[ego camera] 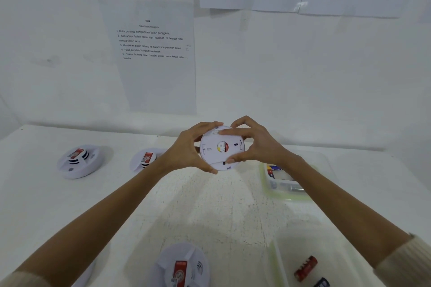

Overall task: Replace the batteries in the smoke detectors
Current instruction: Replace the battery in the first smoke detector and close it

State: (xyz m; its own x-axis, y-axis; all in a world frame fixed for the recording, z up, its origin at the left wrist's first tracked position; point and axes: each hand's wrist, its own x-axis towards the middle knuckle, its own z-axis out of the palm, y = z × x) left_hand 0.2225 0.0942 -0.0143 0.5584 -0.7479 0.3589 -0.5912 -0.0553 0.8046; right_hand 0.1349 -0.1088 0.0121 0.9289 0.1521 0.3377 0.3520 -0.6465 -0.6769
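I hold a round white smoke detector up above the white table, its back plate facing me. My left hand grips its left rim with curled fingers and thumb. My right hand grips the right side, fingers laid across the top of the back plate. Three more white detectors with red labels lie on the table: one at far left, one partly behind my left forearm, one at the near edge. A red battery and a dark battery lie in a clear tray at bottom right.
A clear green-rimmed tray with packaged batteries sits under my right forearm. A second clear tray stands at the near right. Printed instruction sheets hang on the white wall behind the table.
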